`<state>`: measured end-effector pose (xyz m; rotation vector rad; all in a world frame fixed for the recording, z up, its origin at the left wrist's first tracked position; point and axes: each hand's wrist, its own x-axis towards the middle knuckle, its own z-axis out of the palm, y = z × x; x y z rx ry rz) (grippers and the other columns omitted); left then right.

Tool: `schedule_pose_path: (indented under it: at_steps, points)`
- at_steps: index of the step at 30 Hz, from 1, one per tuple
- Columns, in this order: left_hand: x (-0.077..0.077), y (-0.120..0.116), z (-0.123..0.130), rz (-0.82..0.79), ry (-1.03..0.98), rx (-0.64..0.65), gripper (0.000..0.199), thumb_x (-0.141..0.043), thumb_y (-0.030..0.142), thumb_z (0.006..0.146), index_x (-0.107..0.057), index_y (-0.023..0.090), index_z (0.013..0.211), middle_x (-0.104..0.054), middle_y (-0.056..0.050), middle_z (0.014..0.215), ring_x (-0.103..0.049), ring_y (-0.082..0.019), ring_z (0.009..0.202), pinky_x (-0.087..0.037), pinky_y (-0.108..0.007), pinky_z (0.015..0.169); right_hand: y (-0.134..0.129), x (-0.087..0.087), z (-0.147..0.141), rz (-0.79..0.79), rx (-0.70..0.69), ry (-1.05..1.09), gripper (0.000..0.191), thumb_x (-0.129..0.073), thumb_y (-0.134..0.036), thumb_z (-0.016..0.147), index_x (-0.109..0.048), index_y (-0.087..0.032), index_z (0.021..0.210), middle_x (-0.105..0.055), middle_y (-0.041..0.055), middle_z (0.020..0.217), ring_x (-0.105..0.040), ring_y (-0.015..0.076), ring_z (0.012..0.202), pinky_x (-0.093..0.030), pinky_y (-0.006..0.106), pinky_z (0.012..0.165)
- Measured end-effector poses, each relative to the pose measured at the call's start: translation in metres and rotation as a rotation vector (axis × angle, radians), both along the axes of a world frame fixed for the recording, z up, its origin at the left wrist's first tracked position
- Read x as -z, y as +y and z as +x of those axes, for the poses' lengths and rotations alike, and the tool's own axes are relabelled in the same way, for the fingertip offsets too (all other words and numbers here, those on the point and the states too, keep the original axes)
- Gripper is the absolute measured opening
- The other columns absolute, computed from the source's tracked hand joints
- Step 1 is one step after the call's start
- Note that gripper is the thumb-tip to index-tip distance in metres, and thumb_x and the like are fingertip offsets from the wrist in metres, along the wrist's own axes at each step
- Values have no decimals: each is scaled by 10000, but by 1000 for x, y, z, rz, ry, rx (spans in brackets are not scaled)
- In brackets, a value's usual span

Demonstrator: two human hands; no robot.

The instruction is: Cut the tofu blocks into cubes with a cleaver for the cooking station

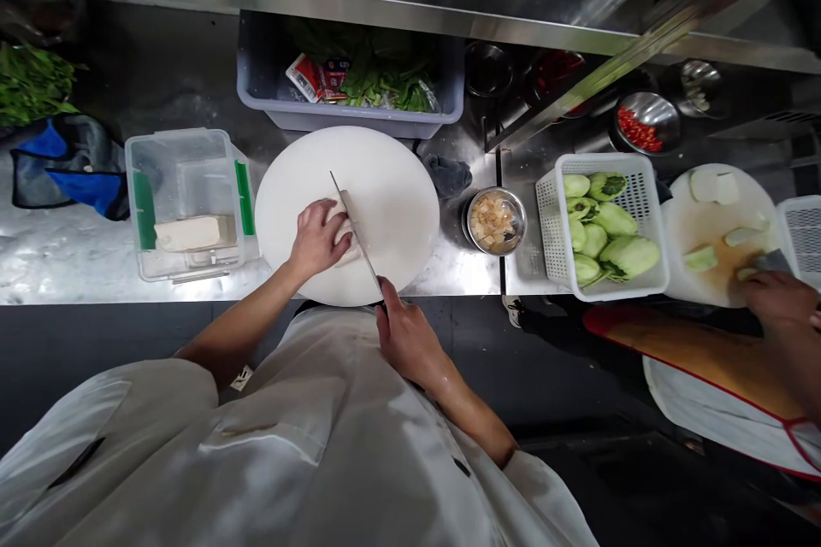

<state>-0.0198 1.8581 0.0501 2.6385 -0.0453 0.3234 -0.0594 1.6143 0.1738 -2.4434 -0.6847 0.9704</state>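
Head view shows me a round, smooth white board on the shiny metal surface. On the board, a bit left of its middle, sits a soft-looking pale chunk of food. I see the left hand on top of it, with its fingers bent and a little spread, holding the chunk down. The right hand has its fingers wrapped tight around the handle of a long, thin metal knife. The flat blade slants across the board, right beside the chunk. I can't tell how deep it cuts.

To the left I see a clear plastic box with green sides and a smooth white block inside. Behind the board is a purple plastic tub with floppy green leaves in it. Near the board on the right are a crumpled dark rag and a round, shiny metal bowl of thin, pale bits. Further right, a white basket full of tiny holes holds fat, smooth green vegetables. Past it, a co-worker's hand is at another round board.
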Motion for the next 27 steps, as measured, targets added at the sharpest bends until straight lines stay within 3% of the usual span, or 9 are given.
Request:
schedule_pose_path:
  at_steps: [7, 12, 15, 18, 21, 24, 27]
  points:
    - [2, -1, 0, 7, -4, -4, 263, -626, 341, 892, -669, 198, 1108, -554, -190, 1379, -475, -377, 1328, -388, -546, 1062, 3, 0, 4, -32, 32, 50, 538, -343, -230, 1064, -299, -108, 1586, -768, 149, 1011, -730, 268, 846, -489, 324, 742]
    - [-2, -2, -3, -14, -5, 4, 232, -652, 349, 877, -674, 208, 1061, -576, -177, 1362, -497, -383, 1313, -402, -554, 1044, 8, 26, 6, -33, 48, 62, 535, -352, -231, 1059, -314, -116, 1580, -759, 167, 1085, -733, 285, 892, -497, 338, 774]
    - [-7, 15, 5, -124, -14, -9, 225, -653, 356, 885, -658, 226, 1068, -623, -145, 1262, -548, -339, 1248, -422, -531, 1049, 12, 47, 11, -51, 54, 79, 526, -351, -233, 1061, -333, -124, 1575, -747, 171, 1154, -731, 289, 950, -503, 349, 835]
    - [-9, 46, 36, -309, 0, -24, 383, -691, 367, 846, -615, 233, 1197, -606, -129, 1300, -544, -310, 1269, -436, -503, 1071, 13, 60, 13, -64, 77, 102, 524, -340, -250, 1065, -343, -130, 1575, -753, 162, 1138, -726, 296, 976, -506, 359, 861]
    - [-8, 74, 79, -510, 204, 227, 551, -746, 424, 787, -594, 264, 1292, -539, -108, 1465, -505, -302, 1360, -455, -463, 1065, 11, 64, 12, -73, 94, 88, 530, -351, -270, 1066, -350, -140, 1580, -758, 162, 1109, -722, 301, 989, -510, 364, 865]
    - [-4, 86, 114, -632, 453, 536, 398, -763, 452, 768, -703, 257, 1109, -552, -90, 1492, -519, -290, 1371, -472, -400, 1038, 9, 65, 10, -49, 99, 62, 524, -367, -270, 1062, -370, -143, 1570, -765, 156, 1072, -720, 297, 985, -511, 355, 851]
    - [-2, 85, 126, -673, 551, 625, 291, -783, 428, 753, -751, 229, 962, -571, -103, 1476, -568, -279, 1314, -494, -358, 989, 8, 62, 6, 19, 101, 34, 517, -365, -259, 1054, -396, -106, 1547, -770, 142, 967, -721, 283, 883, -509, 335, 787]
